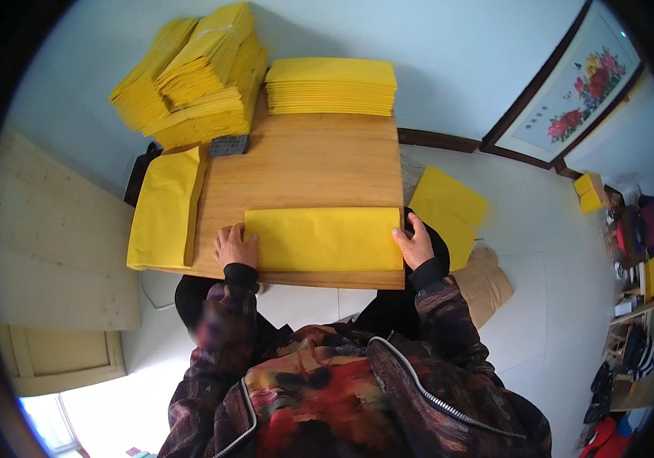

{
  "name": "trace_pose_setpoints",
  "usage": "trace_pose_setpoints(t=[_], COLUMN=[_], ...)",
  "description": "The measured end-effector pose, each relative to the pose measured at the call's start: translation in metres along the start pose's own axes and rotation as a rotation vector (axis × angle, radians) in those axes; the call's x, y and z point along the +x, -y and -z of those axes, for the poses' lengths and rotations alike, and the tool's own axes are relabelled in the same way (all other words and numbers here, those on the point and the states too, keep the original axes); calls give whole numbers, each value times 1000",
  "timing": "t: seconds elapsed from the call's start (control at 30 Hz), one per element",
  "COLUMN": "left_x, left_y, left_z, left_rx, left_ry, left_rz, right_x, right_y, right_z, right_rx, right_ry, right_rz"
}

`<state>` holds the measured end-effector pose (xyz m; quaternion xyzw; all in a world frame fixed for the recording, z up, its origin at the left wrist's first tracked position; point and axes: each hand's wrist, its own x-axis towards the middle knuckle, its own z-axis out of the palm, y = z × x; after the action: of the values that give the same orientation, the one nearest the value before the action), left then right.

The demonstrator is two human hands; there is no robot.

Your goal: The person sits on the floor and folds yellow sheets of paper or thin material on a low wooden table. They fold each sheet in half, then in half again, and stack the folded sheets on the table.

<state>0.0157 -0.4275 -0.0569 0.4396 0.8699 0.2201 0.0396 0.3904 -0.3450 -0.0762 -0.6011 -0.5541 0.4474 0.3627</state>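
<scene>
A long yellow folded paper piece (324,240) lies flat along the near edge of the wooden table (304,162). At its left end is my left hand (236,246), palm down, with the fingers apart on the tabletop and the thumb against the paper's edge. My right hand (415,243) grips the opposite end; its thumb rests on top, and the other fingers are partly hidden at the table's right edge. Whether the piece is one sheet or several layers, I cannot tell.
Bundled yellow paper (205,69) is heaped at the back left, beside a neat yellow stack (331,85). Another yellow stack (165,210) stands on the left edge, near a dark grey object (229,145). Yellow sheets (449,210) and brown paper (486,286) lie right of the table.
</scene>
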Motion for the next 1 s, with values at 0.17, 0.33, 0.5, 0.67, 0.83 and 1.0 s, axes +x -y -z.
trace_pose_setpoints(t=[0.17,0.33,0.5,0.67,0.83,1.0], left_x=[-3,5,3,3,4,-1], left_y=[-32,-34,-41,-51,-52,-47], left_z=[-13,-21,-9,6,6,-5], left_rx=[8,-8,-93,8,4,-60], left_ry=[44,137,237,333,323,257], left_rz=[-97,-161,-102,-51,-81,-112], right_x=[-6,-22,-34,-38,-45,-48], right_y=[-11,-21,-24,-22,-22,-30], right_z=[18,33,37,38,42,47], right_rx=[-4,-10,121,317,496,511], right_ry=[-65,-66,-51,3,136,94], right_rz=[69,-71,-14,-54,-36,-29])
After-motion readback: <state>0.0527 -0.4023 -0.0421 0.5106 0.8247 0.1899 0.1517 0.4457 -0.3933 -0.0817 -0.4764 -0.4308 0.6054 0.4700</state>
